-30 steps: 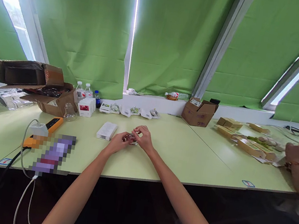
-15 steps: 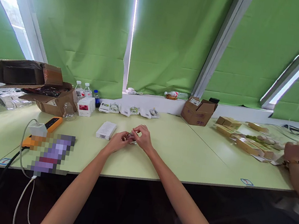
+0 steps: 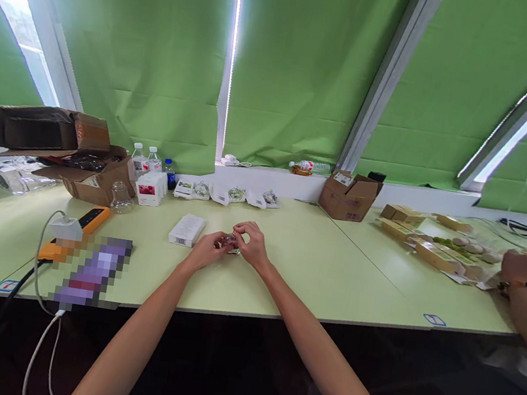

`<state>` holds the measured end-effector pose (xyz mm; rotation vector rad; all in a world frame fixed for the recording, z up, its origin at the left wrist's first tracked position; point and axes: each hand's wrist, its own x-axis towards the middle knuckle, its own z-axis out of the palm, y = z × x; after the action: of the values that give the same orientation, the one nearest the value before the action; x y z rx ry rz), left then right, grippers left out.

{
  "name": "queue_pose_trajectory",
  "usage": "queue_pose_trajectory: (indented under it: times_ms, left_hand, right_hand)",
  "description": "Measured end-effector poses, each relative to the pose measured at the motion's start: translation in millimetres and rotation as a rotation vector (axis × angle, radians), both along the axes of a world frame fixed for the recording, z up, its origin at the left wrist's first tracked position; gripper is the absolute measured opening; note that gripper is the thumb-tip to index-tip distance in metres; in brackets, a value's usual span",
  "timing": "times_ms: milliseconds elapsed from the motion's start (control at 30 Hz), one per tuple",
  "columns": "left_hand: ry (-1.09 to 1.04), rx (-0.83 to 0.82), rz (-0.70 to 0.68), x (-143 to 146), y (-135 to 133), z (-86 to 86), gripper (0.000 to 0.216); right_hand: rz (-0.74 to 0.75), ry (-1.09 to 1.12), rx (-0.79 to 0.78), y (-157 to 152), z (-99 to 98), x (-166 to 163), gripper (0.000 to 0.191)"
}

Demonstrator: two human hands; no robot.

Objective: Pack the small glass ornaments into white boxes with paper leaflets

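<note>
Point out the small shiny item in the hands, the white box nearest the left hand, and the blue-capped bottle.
Small shiny item [image 3: 228, 240]: head view, its exposed part.
White box [image 3: 188, 226]: head view, top face.
Blue-capped bottle [image 3: 170, 178]: head view, its body.

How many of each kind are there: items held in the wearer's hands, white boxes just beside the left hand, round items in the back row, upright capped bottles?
Held item: 1
White box: 1
Round items: 3
Upright capped bottles: 3
Total: 8

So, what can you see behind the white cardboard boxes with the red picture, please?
Two white-capped clear plastic bottles and, partly, a blue-capped bottle; whatever the boxes cover cannot be seen.
</note>
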<state>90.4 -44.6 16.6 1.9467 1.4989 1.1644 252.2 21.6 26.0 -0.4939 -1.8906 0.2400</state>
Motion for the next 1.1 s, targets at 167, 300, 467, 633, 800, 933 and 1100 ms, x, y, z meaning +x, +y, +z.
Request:
queue_pose_trajectory:
  times_ms: [167,300,467,633,800,933,1100]
  left_hand:
    - [-0.002,0.002,-0.007,-1.0,0.2,-0.6,0.038]
    - [-0.001,0.006,-0.015,-1.7,0.9,-1.6,0.036]
    - [0.003,0.007,-0.007,-0.7,-0.1,0.2,0.038]
    - [-0.001,0.005,-0.027,-0.2,-1.7,2.2,0.037]
    - [-0.001,0.010,-0.009,-0.5,-1.3,1.0,0.037]
    - [-0.005,0.007,-0.010,-0.6,-0.5,-0.3,0.037]
    - [-0.009,0.012,-0.017,-1.0,0.0,-1.4,0.038]
  right_hand:
    - [-0.018,0.000,-0.026,0.8,0.5,0.0,0.010]
    - [-0.044,0.004,-0.050,3.2,0.4,-0.4,0.009]
    - [-0.029,0.007,-0.047,3.5,-0.5,-0.4,0.008]
    - [0.023,0.024,-0.053,1.2,-0.8,0.5,0.009]
    - [-0.006,0.010,-0.084,2.3,0.5,0.0,0.007]
    - [-0.030,0.023,-0.102,2.0,1.6,-1.4,0.010]
    - [-0.030,0.005,-0.073,-0.5,1.6,-0.8,0.009]
